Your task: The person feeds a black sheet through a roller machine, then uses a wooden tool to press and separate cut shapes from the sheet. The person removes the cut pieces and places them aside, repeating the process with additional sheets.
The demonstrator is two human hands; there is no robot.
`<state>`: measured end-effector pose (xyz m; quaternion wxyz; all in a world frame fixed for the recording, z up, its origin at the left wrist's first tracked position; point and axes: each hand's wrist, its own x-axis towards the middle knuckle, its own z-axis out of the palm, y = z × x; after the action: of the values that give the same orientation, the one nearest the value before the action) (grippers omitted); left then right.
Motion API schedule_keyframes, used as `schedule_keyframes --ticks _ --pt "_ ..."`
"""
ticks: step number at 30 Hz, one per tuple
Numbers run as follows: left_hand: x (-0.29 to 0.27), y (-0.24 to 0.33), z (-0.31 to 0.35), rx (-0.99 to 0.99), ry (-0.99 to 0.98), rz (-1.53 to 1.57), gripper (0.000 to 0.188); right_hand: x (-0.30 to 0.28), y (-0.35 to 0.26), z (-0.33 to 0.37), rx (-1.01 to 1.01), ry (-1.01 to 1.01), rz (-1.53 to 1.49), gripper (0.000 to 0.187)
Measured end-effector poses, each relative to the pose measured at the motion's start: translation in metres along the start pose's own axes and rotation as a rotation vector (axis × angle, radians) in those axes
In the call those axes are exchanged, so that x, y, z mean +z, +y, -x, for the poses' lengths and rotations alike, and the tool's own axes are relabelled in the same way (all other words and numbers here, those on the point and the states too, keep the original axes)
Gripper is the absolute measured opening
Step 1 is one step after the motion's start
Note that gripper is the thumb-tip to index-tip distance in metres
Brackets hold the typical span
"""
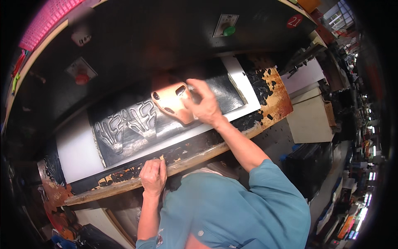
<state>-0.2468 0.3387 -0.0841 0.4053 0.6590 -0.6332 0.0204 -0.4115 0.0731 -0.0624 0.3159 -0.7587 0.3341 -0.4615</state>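
- The right hand (205, 108) is spreading its fingers at the right margin of a tan piece (171, 100); whether they are gripping or only touching, I cannot tell.
- The tan piece is lying flat on a dark plate (166, 129), right of 2 raised patterns (140, 119), its long axis running upper left to lower right, the narrowing end pointing toward the person and rightward.
- 3 openings are showing; the thumb is covering part of its right edge, and glare is washing out its upper middle.
- The left hand (153, 177) is curling into a loose fist by the desk's (186, 162) wooden edge, hiding its palm.
- Surroundings at far right are blurring.
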Motion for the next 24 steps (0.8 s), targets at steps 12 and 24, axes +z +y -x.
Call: schedule_keyframes --ticks 12,24 --pt "-0.01 -0.003 0.009 -0.101 0.11 -0.169 0.021 -0.101 -0.021 -0.003 -0.281 0.225 0.074 0.008" --pt "0.032 0.055 -0.007 -0.026 0.125 -0.233 0.016 -0.084 0.003 0.111 -0.273 0.126 0.335 0.003"
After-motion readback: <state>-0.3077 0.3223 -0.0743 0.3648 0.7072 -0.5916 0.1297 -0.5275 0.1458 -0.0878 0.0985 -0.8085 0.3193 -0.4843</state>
